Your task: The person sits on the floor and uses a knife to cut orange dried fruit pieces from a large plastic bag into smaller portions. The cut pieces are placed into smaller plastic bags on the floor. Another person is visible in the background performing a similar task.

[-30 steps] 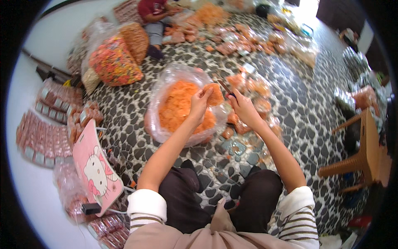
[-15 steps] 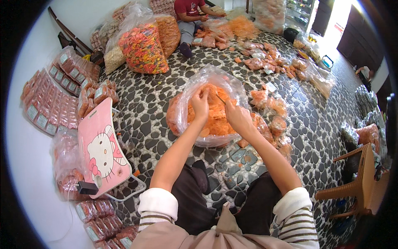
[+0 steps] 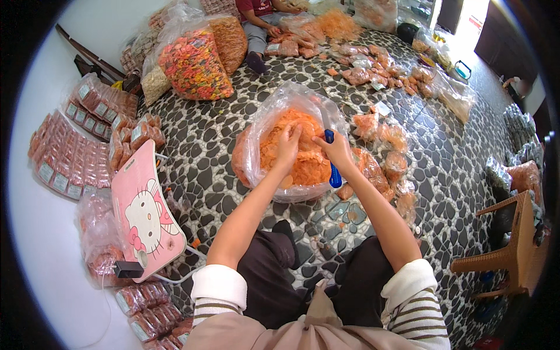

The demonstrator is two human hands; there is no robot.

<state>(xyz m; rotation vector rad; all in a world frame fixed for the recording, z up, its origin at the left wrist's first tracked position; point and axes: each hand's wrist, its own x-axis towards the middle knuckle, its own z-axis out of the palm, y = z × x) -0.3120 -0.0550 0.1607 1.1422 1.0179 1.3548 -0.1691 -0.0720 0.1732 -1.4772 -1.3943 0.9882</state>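
Note:
A large clear plastic bag [image 3: 253, 153] stands open on the floor in front of me, filled with thin orange pieces [image 3: 309, 164]. My right hand [image 3: 336, 153] is closed round a blue-handled utility knife [image 3: 335, 175] over the bag's right side, blade pointing up and away. Over the middle of the bag, my left hand [image 3: 287, 149] has its fingers drawn together against the orange contents. What it grips, if anything, cannot be made out. Small clear packets of orange food [image 3: 395, 166] lie just right of the bag.
A pink folding table [image 3: 143, 204] stands at the left, near stacked packets [image 3: 64, 157]. Big sacks of colourful snacks [image 3: 195, 64] lean at the back beside a seated person [image 3: 256, 29]. More packets [image 3: 367, 70] spread across the far floor. A brown plastic chair [image 3: 513, 245] is at right.
The knife has turned so its blue handle shows and its blade points away. My hands stay over the bag, the left one slightly lower. The view has shifted a little.

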